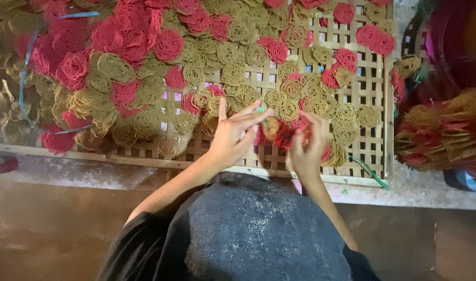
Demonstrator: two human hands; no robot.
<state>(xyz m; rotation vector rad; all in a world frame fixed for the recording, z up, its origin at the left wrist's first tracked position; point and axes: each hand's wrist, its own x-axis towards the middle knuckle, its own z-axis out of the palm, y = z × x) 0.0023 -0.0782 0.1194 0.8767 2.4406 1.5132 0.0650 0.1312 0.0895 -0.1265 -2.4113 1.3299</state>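
A woven bamboo tray (pixel 376 91) is covered with many round noodle-like coils, red and yellowish. My left hand (pixel 233 135) hovers over the tray's near edge with fingers spread, its fingertips by a yellowish coil (pixel 272 127). My right hand (pixel 306 145) is curled around red coils (pixel 285 134) just right of it; motion blur hides how firmly it grips them. Both hands sit close together at the tray's front middle.
A heap of red coils (pixel 129 31) and yellowish coils (pixel 238 57) fills the tray's back and left. A stack of collected coils (pixel 443 132) lies at the right beside a pink container (pixel 454 41). Blue strips (pixel 24 78) lie at the left. A concrete ledge (pixel 92 174) runs in front.
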